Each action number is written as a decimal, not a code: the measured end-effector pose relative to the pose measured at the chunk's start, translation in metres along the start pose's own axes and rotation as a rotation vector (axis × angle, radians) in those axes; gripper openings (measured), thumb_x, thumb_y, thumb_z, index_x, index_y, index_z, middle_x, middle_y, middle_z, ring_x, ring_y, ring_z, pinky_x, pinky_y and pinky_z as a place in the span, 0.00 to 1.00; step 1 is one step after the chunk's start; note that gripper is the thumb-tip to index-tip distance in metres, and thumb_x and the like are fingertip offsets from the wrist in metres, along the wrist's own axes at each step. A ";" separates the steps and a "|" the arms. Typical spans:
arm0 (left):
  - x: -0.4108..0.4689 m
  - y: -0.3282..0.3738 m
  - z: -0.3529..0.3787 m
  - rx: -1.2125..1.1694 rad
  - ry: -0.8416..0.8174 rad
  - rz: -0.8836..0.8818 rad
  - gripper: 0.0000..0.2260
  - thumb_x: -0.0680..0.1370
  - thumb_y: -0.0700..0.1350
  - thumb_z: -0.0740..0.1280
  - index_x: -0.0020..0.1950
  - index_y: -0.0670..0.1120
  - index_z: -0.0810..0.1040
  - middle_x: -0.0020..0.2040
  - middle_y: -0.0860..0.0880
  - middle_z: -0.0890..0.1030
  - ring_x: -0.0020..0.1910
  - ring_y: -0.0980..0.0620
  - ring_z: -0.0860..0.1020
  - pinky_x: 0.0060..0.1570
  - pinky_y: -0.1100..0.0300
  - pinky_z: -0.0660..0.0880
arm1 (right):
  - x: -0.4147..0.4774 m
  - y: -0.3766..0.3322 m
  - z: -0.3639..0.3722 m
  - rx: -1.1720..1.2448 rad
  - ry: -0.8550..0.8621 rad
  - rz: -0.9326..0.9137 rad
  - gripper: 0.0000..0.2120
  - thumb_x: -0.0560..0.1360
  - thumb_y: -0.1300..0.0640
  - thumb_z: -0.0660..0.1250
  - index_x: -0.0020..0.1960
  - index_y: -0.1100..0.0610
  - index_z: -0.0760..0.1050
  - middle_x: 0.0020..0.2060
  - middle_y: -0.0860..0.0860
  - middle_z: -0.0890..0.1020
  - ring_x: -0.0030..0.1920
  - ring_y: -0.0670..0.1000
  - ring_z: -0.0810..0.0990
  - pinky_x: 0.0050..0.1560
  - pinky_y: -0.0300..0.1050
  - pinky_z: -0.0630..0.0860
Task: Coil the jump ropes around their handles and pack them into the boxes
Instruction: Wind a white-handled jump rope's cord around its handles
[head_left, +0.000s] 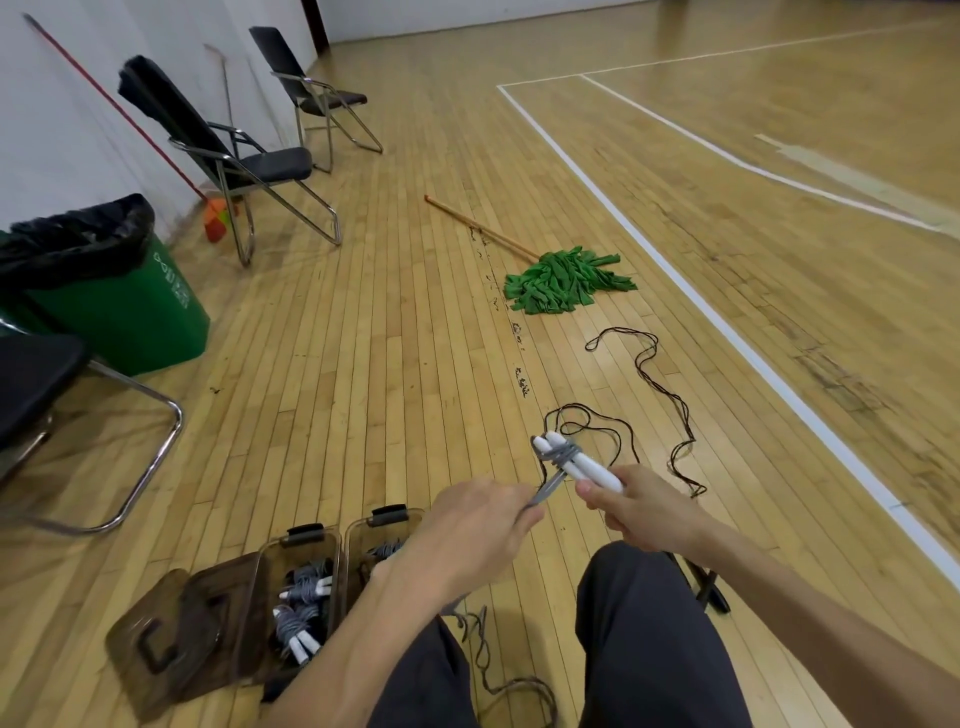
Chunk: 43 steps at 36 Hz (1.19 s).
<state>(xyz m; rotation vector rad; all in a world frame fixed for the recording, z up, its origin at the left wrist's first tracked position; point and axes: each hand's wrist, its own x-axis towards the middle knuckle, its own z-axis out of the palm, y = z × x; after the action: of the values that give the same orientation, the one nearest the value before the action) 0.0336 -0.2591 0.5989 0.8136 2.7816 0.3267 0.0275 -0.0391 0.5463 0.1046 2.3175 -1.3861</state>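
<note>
Handles lie paired, gripped firmly by your right hand beyond the boxes, while your left hand, nearer the boxes, pinches the grey rope taut, probably so each wrap sits snug.

Two white plastic jump-rope handles held side by side, tilted; few turns of grey rope wound near far ends. Dark loose rope spread in loops on floor. Two translucent brown plastic boxes opened, coiled grey ropes packed inside.
</note>
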 end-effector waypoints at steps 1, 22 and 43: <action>0.001 0.000 -0.001 0.038 -0.005 0.010 0.12 0.86 0.54 0.54 0.45 0.51 0.68 0.34 0.54 0.69 0.32 0.54 0.68 0.36 0.58 0.66 | 0.000 0.000 0.001 -0.004 -0.010 0.012 0.17 0.81 0.42 0.64 0.49 0.57 0.75 0.29 0.48 0.72 0.23 0.45 0.65 0.25 0.39 0.66; 0.017 -0.013 -0.041 -0.192 -0.129 0.198 0.09 0.78 0.55 0.69 0.50 0.52 0.85 0.44 0.59 0.81 0.46 0.61 0.76 0.51 0.60 0.74 | -0.034 -0.038 0.023 -0.261 -0.616 0.091 0.18 0.82 0.41 0.61 0.45 0.56 0.69 0.29 0.48 0.70 0.26 0.45 0.67 0.27 0.37 0.67; 0.012 -0.031 -0.019 -0.882 -0.066 0.083 0.09 0.75 0.49 0.72 0.49 0.44 0.85 0.40 0.48 0.83 0.39 0.52 0.78 0.41 0.58 0.75 | -0.061 -0.060 0.011 -0.152 -0.628 -0.181 0.15 0.82 0.46 0.65 0.41 0.52 0.68 0.28 0.48 0.70 0.26 0.48 0.67 0.29 0.41 0.68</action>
<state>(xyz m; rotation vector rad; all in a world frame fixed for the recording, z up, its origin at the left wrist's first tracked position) 0.0031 -0.2812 0.6071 0.6659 2.1653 1.3657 0.0698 -0.0690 0.6153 -0.5241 1.9128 -1.1044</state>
